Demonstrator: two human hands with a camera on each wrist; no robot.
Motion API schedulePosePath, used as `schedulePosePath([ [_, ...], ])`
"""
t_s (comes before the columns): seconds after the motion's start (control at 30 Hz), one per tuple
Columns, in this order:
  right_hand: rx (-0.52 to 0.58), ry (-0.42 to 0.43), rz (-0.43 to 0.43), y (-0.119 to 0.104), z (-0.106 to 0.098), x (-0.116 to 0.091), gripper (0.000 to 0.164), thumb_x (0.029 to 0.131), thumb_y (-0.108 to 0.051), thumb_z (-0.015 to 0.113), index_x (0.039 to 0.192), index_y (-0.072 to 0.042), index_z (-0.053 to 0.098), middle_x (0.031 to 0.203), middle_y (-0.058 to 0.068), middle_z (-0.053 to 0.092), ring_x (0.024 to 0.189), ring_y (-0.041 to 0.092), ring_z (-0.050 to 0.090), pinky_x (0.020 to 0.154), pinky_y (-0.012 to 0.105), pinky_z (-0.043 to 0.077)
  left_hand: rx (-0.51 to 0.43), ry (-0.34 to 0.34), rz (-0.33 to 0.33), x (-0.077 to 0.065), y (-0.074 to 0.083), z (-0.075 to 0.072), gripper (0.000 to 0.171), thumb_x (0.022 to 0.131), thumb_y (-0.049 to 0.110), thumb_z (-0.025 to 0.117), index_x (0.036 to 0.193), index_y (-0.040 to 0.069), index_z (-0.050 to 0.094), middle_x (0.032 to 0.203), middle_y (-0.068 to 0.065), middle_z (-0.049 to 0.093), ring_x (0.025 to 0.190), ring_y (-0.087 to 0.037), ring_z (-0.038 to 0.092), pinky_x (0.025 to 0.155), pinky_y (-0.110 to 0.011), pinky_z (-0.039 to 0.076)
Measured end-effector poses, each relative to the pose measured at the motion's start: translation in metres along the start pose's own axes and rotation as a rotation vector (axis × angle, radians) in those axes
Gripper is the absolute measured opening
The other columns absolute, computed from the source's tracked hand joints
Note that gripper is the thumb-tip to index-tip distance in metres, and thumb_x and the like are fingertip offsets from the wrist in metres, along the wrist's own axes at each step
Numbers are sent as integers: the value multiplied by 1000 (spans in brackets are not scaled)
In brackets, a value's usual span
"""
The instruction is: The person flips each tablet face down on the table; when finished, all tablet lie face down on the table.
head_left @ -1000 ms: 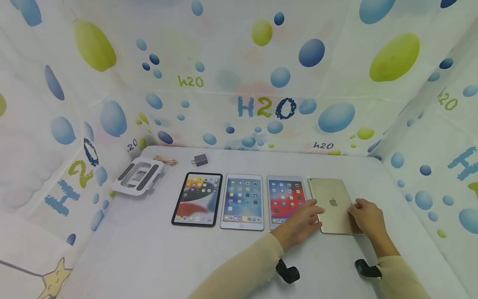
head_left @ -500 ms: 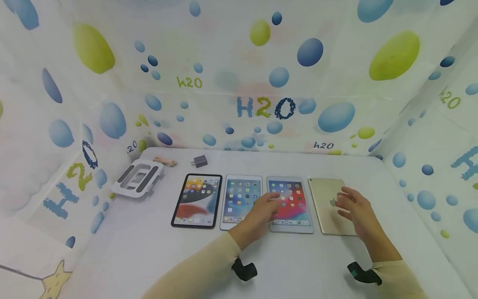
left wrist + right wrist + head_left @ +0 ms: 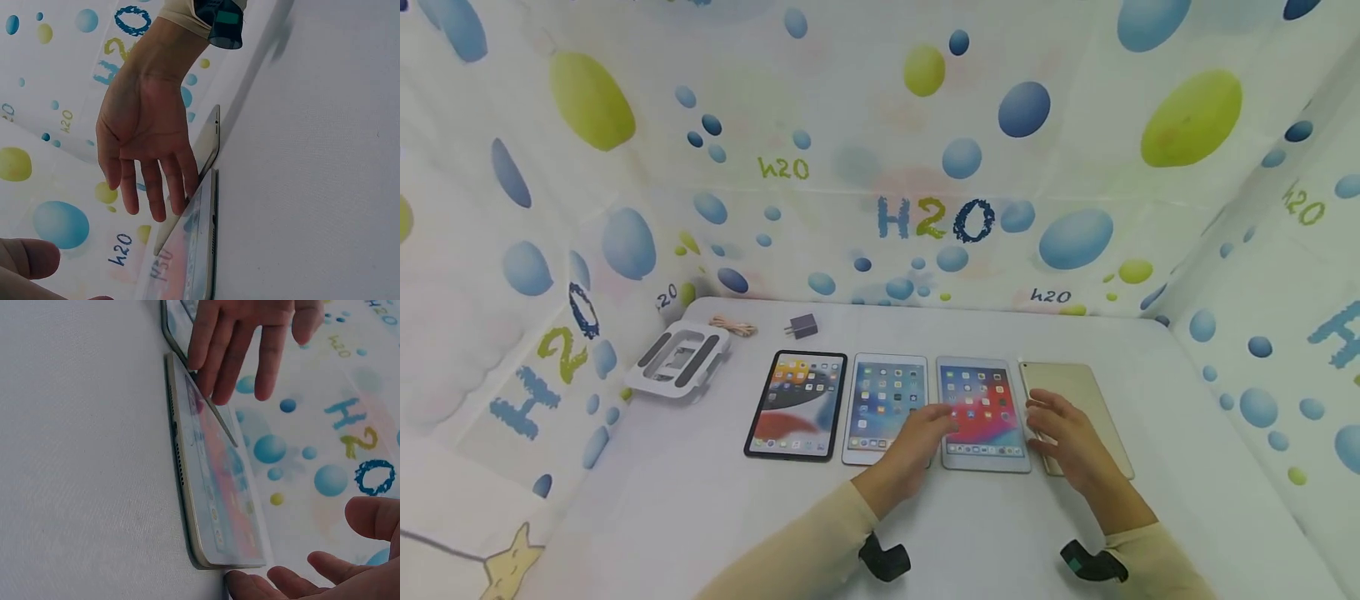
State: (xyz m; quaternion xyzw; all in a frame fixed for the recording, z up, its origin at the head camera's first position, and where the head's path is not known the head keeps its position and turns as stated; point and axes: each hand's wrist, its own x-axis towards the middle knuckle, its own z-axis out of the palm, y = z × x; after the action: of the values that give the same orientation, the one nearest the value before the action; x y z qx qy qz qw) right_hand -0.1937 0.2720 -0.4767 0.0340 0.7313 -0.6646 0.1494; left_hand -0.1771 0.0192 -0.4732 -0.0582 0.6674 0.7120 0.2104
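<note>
My left hand [image 3: 913,446] is open at the left side of a white tablet with a red and blue screen [image 3: 981,417], overlapping the lower right of another white tablet with a blue screen [image 3: 887,396]. On the other side of the red-screened tablet, my right hand [image 3: 1071,437] has its fingers spread, overlapping a gold tablet [image 3: 1086,383] that lies face down. Left of these lies a black-framed tablet [image 3: 797,404], its screen lit. In the right wrist view, the thumb and fingers of my right hand [image 3: 337,575] stand apart beyond the tablet's end.
A white stand with grey strips [image 3: 677,358] sits at the table's left. Behind the tablets are a dark plug adapter [image 3: 802,325] and a bundled beige cable [image 3: 733,325]. Patterned cloth [image 3: 850,125] rises along the table's back and sides.
Both hands have moved left from the gold tablet; the right hand has let go of its edge. They now flank the red-screened tablet. The tablets remain in place.
</note>
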Motion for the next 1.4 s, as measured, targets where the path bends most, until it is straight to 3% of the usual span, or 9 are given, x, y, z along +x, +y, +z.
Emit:
schedulePosePath([
  [0.17,-2,15,18,1,4,2,63,109,-29,45,159,-1,20,162,23,26,142,40,36,115,49,39,0,6,29,2,-2,3,56,96,22,58,148,2,50,153,-18,46,145,-42,35,119,-62,25],
  [0.37,55,65,45,1,8,2,61,109,-29,44,158,-1,22,160,22,29,129,24,48,101,31,49,-26,-3,35,2,-3,3,55,97,21,56,148,2,49,152,-19,47,144,-41,39,118,-59,29],
  [0.57,128,114,79,1,10,0,58,109,-28,44,158,-3,24,157,18,34,124,19,50,96,30,51,-65,4,23,2,-5,3,56,95,19,58,148,2,49,152,-18,46,144,-40,39,118,-59,29],
  [0.67,166,142,94,1,9,0,57,109,-28,46,158,-5,26,146,9,47,120,16,54,93,30,52,-77,5,21,2,-5,5,56,95,21,58,147,3,49,151,-19,47,143,-40,40,119,-60,28],
  [0.83,295,175,74,1,9,0,45,108,-21,47,150,-6,36,111,-7,68,100,10,63,82,26,53,-57,-6,19,1,-3,8,54,99,28,57,148,9,50,149,-16,49,141,-38,41,118,-61,27],
  [0.97,528,81,15,2,15,0,27,110,-18,41,130,-11,59,103,-4,69,93,12,62,80,24,54,-72,-18,8,0,-2,12,50,101,32,54,148,13,52,148,-11,51,141,-34,40,119,-60,26],
  [1.1,719,-85,-26,2,24,-2,40,111,-14,34,114,-15,73,108,1,68,98,15,61,83,27,55,-70,-33,0,-2,-2,15,52,104,41,50,150,17,51,148,-7,51,140,-31,39,118,-61,25],
  [1.23,726,-142,-13,-1,34,-2,39,111,-16,36,114,-19,75,115,0,69,104,14,62,87,29,56,-61,-40,15,-1,0,18,56,102,51,51,149,19,52,144,-5,53,136,-29,42,118,-63,25],
  [1.4,671,-204,3,-2,42,0,36,111,-30,37,124,-24,70,120,-2,68,106,13,62,90,30,54,-83,-35,50,2,3,22,56,101,51,55,147,19,54,144,-6,54,133,-29,45,117,-63,26],
])
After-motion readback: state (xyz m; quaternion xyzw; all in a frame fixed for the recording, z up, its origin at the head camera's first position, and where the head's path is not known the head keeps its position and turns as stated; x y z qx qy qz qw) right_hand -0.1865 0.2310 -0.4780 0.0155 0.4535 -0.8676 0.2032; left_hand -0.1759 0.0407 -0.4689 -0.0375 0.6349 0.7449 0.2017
